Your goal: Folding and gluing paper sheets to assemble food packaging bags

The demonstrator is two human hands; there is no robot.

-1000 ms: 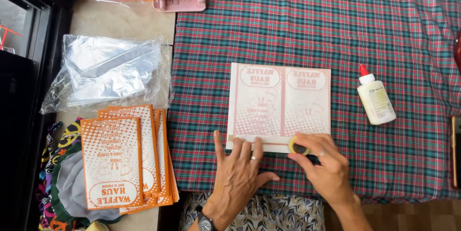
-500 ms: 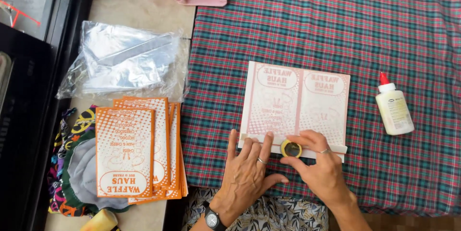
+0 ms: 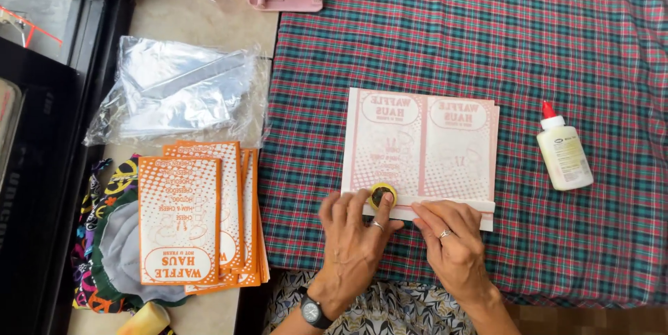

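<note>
— Plaid cloth (image 3: 452, 29) covers most of the table in the head view; a bare tan strip runs down its left edge. What sits where?

— A pale printed paper bag (image 3: 421, 150) lies flat near the cloth's front edge, a bit right of the middle. Its long axis runs left to right, parallel to that front edge, with a narrow folded flap along its near side.

— And the hands?

— Both come in over the front edge and rest on that flap. The left hand (image 3: 355, 234) is spread flat, fingers narrow together, with a small round yellow-rimmed disc (image 3: 382, 196) at its fingertips, just on the bag's near left part. I cannot tell whether it pinches the disc or only touches it. The right hand (image 3: 452, 241) lies flat too, holding nothing, fingertips pressing the flap to the right of the disc.

— Which hand is nearer the bag?

— Both touch it; the bag lies straight ahead of them, away from the body. The left hand is on the flap's left half, the right hand near its middle, so the flap's right end is bare.

— Anything else close?

— A glue bottle (image 3: 563, 157) lies toward the cloth's right edge, well apart from the right hand. On the tan strip, a stack of orange bags (image 3: 188, 217) sits at the front, with clear plastic wrap (image 3: 174, 95) behind it.
</note>
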